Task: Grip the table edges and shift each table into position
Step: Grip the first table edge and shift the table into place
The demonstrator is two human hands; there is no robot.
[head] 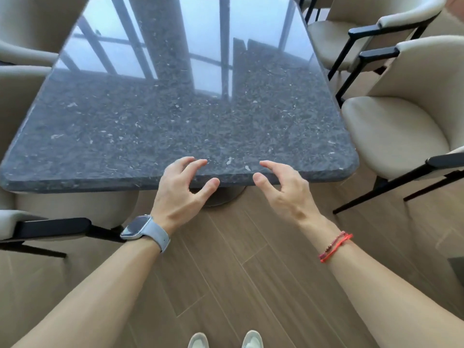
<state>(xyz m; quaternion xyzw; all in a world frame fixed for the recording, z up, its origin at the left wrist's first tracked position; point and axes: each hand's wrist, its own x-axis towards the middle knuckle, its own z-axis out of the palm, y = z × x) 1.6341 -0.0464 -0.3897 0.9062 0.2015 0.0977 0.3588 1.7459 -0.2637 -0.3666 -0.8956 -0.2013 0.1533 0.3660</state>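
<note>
A square dark speckled stone table point(105, 136) with rounded corners fills the middle of the view, its near edge facing me. My left hand point(180, 194), with a watch on the wrist, hovers at the middle of that near edge, fingers spread and loosely bent above the top, thumb in front of the rim. My right hand point(281, 189), with red cords on the wrist, is beside it in a mirrored pose. Neither hand clasps the edge. The table's round pedestal base point(223, 197) shows under the rim between the hands.
Cream upholstered chairs with black frames stand close on both sides: two at the right point(391, 136) point(351, 41), one at the near left point(50, 222), more at the far left point(22, 79). Wood-plank floor point(238, 272) lies under me, my shoes at the bottom.
</note>
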